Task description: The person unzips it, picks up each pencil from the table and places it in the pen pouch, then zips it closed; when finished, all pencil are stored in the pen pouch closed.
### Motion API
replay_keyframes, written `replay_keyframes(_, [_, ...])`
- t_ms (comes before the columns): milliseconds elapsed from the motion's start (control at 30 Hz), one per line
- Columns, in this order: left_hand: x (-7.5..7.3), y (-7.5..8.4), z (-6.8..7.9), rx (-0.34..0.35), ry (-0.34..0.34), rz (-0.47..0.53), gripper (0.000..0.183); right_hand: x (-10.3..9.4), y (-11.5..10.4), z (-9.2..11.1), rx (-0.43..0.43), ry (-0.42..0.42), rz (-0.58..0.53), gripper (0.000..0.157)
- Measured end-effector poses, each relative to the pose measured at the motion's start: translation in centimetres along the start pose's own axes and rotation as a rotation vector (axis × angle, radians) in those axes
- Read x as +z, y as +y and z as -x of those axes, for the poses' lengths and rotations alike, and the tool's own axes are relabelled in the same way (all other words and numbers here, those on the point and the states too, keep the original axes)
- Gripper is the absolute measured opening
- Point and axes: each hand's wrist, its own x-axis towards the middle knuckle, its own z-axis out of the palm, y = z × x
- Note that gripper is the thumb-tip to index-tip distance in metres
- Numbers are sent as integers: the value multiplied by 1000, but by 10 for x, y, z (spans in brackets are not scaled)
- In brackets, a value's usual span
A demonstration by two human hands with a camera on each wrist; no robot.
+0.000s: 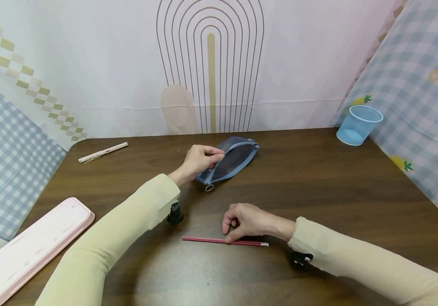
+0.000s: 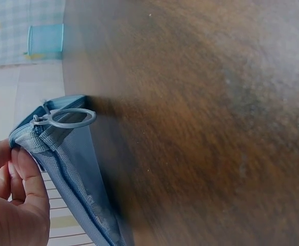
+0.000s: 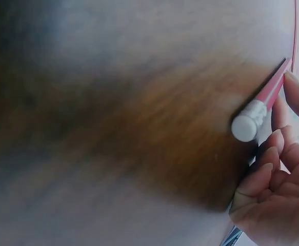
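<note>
A blue mesh zipper pouch (image 1: 238,163) lies towards the back of the table with its mouth spread apart. My left hand (image 1: 200,161) pinches its near rim between thumb and fingers. The zipper's ring pull (image 2: 72,119) hangs at one end of the pouch in the left wrist view. Closer to me, a red pencil (image 1: 203,240) lies along the tabletop, its white eraser end (image 3: 245,128) to the right. The thumb and index finger of my right hand (image 1: 247,221) pinch the pencil near its middle; the other fingers are curled.
A white pen (image 1: 103,153) lies at the back left. A pink-and-white case (image 1: 35,250) rests along the left edge of the table. The light blue mesh cup (image 1: 358,125) stands at the back right corner, near the checked cloth (image 1: 414,106).
</note>
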Motion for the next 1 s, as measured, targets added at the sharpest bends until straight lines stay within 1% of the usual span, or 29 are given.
replay_keyframes(67, [0,0,0,0,1,-1,21,1,0,1,-17,-5,13,12])
replay_keyframes(233, [-1,-1,0,6,2,-1,21,3,0,2,-76,-8,88,9])
replay_keyframes(333, [-1,-1,0,8,3,0,21,1,0,2,-87,-20,100,7])
replay_keyframes(433, [-1,-1,0,6,4,1,21,-2,1,2,-68,-40,19,4])
replay_keyframes(567, [-2,-1,0,5,4,2,20,-8,5,5,-41,-52,-153,3])
replay_keyframes(667, [-2,-2,-1,4,5,-3,20,-13,8,8,-44,-36,-217,4])
replay_keyframes(767, [-2,-2,0,3,7,-4,21,-19,14,9,-32,5,-250,5])
replay_keyframes(867, [-2,-2,-1,9,6,-1,21,-28,21,11,21,53,-294,10])
replay_keyframes(1000, [-3,-2,-1,7,6,-1,21,-41,33,15,170,105,-400,17])
